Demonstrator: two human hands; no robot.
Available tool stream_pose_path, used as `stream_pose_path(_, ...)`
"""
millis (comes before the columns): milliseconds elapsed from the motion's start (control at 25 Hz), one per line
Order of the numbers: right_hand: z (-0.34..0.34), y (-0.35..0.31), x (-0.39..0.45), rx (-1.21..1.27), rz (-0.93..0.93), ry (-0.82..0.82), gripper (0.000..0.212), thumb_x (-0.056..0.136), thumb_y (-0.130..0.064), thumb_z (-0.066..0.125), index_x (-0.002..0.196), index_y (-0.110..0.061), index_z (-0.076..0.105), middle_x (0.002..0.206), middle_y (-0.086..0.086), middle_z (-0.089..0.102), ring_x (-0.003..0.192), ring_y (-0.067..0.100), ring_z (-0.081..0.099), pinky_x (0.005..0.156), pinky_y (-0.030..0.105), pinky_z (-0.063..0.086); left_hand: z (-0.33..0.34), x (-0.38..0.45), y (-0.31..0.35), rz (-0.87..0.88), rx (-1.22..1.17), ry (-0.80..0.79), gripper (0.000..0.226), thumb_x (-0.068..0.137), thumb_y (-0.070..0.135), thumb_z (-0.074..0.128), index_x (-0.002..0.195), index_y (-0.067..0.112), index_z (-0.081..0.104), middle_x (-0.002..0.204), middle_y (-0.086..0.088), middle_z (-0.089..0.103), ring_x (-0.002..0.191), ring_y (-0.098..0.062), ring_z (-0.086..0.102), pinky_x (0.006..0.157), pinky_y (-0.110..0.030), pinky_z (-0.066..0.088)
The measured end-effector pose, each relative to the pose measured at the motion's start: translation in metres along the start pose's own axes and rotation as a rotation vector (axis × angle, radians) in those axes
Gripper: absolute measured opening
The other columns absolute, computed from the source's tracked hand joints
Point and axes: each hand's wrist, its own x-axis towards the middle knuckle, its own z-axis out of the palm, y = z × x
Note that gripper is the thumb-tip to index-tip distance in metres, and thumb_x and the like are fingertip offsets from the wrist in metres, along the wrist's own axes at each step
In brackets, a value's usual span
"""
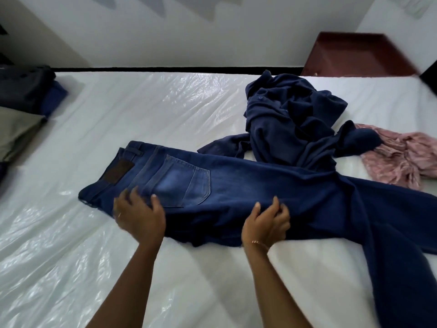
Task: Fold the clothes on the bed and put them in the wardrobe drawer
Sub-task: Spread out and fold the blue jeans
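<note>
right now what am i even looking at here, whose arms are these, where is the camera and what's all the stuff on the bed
This is one picture from a wide-angle camera worn on a person's head, looking forward and down, so the two bare arms are that person's own. There is no machine.

The bed is wrapped in a shiny clear plastic cover. A pair of dark blue denim jeans lies flat across it, back pocket up. The left hand rests near the waistband and the right hand pinches the fabric further along the leg.

Behind lies a crumpled navy shirt and beside it a crumpled pink cloth. A stack of folded dark and olive clothes sits at the far left.
</note>
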Motion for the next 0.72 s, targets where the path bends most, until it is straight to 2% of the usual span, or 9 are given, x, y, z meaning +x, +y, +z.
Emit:
stream_pose_path(120, -0.008, -0.007, -0.040, 0.305, 0.517, -0.113, 0.041, 0.089, 0.002, 0.051, 0.129, 0.003, 0.044, 0.134, 0.028, 0.034, 0.113, 0.047, 0.045, 0.094, 0.049, 0.043, -0.024, -0.002, -0.013, -0.673, -0.454, 0.003, 0.053, 0.093, 0.015, 0.054, 0.140, 0.001, 0.032, 0.143, -0.024, 0.029, 0.125, -0.042, 0.040, 0.103, -0.045, 0.037)
stream_pose_path(160, -0.010, -0.009, -0.043, 0.319, 0.629, -0.142, 0.041, 0.089, 0.005, 0.048, 0.129, 0.003, 0.043, 0.135, 0.027, 0.033, 0.112, 0.047, 0.047, 0.091, 0.046, 0.044, -0.026, 0.002, -0.020, -0.798, -0.575, -0.041, 0.055, 0.094, 0.017, 0.052, 0.142, 0.002, 0.029, 0.143, -0.023, 0.030, 0.122, -0.040, 0.045, 0.100, -0.043, 0.042)
stream_pose_path(280, -0.002, -0.011, -0.037, 0.440, 0.808, -0.191, 0.044, 0.082, 0.008, 0.054, 0.125, 0.005, 0.042, 0.128, 0.025, 0.044, 0.103, 0.043, 0.055, 0.077, 0.039, 0.045, -0.029, 0.012, -0.038, -0.850, -0.851, -0.172, 0.047, 0.098, 0.023, 0.047, 0.138, 0.000, 0.038, 0.134, -0.025, 0.047, 0.084, -0.025, 0.058, 0.075, -0.033, 0.051)
stream_pose_path(360, 0.009, -0.010, -0.043, 0.614, 0.941, -0.253, 0.036, 0.077, 0.005, 0.065, 0.111, 0.007, 0.051, 0.102, 0.022, 0.059, 0.083, 0.034, 0.060, 0.064, 0.034, 0.049, -0.029, 0.014, -0.043, -0.837, -0.885, -0.198, 0.041, 0.097, 0.024, 0.050, 0.128, -0.002, 0.049, 0.117, -0.022, 0.057, 0.069, -0.016, 0.052, 0.065, -0.026, 0.047)
stream_pose_path(400, 0.012, -0.012, -0.052, 0.645, 0.959, -0.324, 0.022, 0.077, 0.002, 0.068, 0.096, 0.005, 0.057, 0.084, 0.017, 0.061, 0.071, 0.028, 0.059, 0.056, 0.029, 0.050, -0.029, 0.015, -0.045, -0.829, -0.884, -0.199, 0.040, 0.095, 0.024, 0.054, 0.126, -0.002, 0.052, 0.108, -0.017, 0.059, 0.069, -0.015, 0.051, 0.066, -0.026, 0.047)
stream_pose_path(480, 0.019, -0.016, -0.075, 0.618, 0.879, -0.490, 0.014, 0.079, -0.008, 0.072, 0.076, -0.005, 0.059, 0.071, 0.009, 0.061, 0.064, 0.021, 0.057, 0.056, 0.026, 0.051, -0.028, 0.018, -0.045, -0.841, -0.920, -0.234, 0.041, 0.091, 0.023, 0.060, 0.126, 0.002, 0.054, 0.108, -0.009, 0.059, 0.081, -0.019, 0.056, 0.076, -0.031, 0.049)
stream_pose_path(560, 0.023, -0.022, -0.094, 0.469, 0.679, -0.594, 0.011, 0.081, -0.017, 0.071, 0.084, -0.008, 0.064, 0.081, 0.008, 0.064, 0.077, 0.023, 0.059, 0.073, 0.032, 0.050, -0.028, 0.022, -0.044, -0.875, -0.967, -0.256, 0.042, 0.088, 0.023, 0.063, 0.126, 0.007, 0.053, 0.120, -0.007, 0.058, 0.100, -0.023, 0.058, 0.090, -0.035, 0.049)
stream_pose_path(640, 0.027, -0.025, -0.108, 0.126, 0.226, -0.515, 0.013, 0.080, -0.018, 0.070, 0.086, -0.007, 0.070, 0.088, 0.010, 0.065, 0.086, 0.030, 0.058, 0.076, 0.033, 0.046, -0.028, 0.028, -0.047, -0.886, -0.998, -0.246, 0.047, 0.086, 0.027, 0.065, 0.128, 0.010, 0.051, 0.124, -0.006, 0.058, 0.108, -0.025, 0.057, 0.095, -0.038, 0.048)
stream_pose_path(720, 0.029, -0.023, -0.115, -0.109, -0.302, -0.289, 0.007, 0.070, -0.011, 0.076, 0.072, -0.007, 0.071, 0.084, 0.012, 0.064, 0.078, 0.034, 0.057, 0.063, 0.036, 0.047, -0.029, 0.036, -0.051, -0.867, -1.014, -0.223, 0.051, 0.084, 0.031, 0.066, 0.128, 0.011, 0.051, 0.124, -0.005, 0.058, 0.109, -0.024, 0.058, 0.094, -0.037, 0.049)
